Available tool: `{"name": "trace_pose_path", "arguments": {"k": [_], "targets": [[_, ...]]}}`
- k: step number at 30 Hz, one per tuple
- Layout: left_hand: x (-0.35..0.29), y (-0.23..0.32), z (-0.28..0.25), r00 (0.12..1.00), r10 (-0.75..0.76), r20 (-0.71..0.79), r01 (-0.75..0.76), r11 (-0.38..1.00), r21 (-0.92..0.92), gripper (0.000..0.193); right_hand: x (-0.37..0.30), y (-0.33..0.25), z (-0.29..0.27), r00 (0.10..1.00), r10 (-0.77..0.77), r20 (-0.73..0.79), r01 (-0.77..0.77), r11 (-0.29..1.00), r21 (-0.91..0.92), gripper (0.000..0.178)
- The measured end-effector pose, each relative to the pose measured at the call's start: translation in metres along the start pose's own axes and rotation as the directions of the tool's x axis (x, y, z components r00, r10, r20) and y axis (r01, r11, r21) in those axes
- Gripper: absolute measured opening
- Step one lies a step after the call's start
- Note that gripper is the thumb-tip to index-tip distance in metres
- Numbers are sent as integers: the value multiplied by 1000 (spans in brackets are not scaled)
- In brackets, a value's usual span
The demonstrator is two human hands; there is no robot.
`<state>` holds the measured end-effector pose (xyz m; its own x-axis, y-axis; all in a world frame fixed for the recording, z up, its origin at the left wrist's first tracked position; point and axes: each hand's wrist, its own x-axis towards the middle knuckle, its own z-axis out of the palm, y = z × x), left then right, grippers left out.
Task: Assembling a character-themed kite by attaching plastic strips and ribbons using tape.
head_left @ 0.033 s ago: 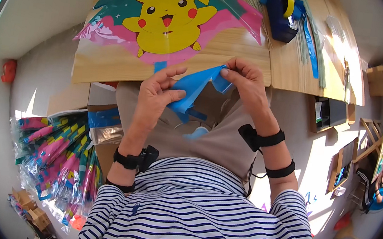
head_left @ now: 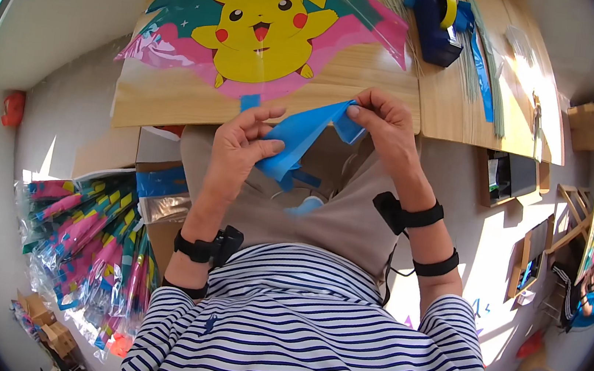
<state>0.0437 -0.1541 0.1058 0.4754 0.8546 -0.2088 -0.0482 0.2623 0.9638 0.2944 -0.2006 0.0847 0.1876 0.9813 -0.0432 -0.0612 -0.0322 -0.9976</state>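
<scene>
blue film (head_left: 299,140) is held stretched between the two hands, in front of the near edge of the wooden surface (head_left: 162,104) and above the lap. its upper right end is pinched between thumb and finger of the right hand (head_left: 391,129), where a small flap is bent down. its left side is gripped under the thumb of the left hand (head_left: 236,147), whose index finger is held out clear of the film; what is done by the fingers behind it cannot be told. a folded edge is shown along the film, and a ragged lower end is left hanging.

compared with the preceding picture, very little is changed: the hands are shifted only slightly, and both holds are kept. by this, the work is judged to be midway through the handling of the film, with nothing yet set down or released.

on the surface, a printed sheet (head_left: 263,54) with a yellow cartoon figure is laid flat, well clear of the right hand. a blue tab (head_left: 249,102) is seen at its lower edge, just beyond the left hand; whether it is joined to the film cannot be told. farther right, a dark blue tape dispenser (head_left: 436,48) is placed beside thin rods (head_left: 500,115) and a long blue strip (head_left: 481,80).
</scene>
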Motion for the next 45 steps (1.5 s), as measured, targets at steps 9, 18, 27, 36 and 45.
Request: {"name": "trace_pose_path", "arguments": {"k": [9,18,27,36,45], "targets": [[-22,-12,-60,991,96,-96,-64,954,293,7,-26,8,-1,907,-421,8,289,607,-740,12],[-16,3,-22,983,83,162,-145,895,421,16,-48,-17,48,966,-161,204,235,876,-422,31],[-19,17,-44,982,-42,184,-55,870,491,12,-44,1,41,996,26,88,-1,963,-269,12],[-17,17,-68,996,59,62,-81,885,459,11,-65,13,13,961,200,190,-74,850,-522,29],[0,43,-33,945,19,327,-173,877,448,14,-41,-2,71,958,-52,281,90,988,-124,39]]}}
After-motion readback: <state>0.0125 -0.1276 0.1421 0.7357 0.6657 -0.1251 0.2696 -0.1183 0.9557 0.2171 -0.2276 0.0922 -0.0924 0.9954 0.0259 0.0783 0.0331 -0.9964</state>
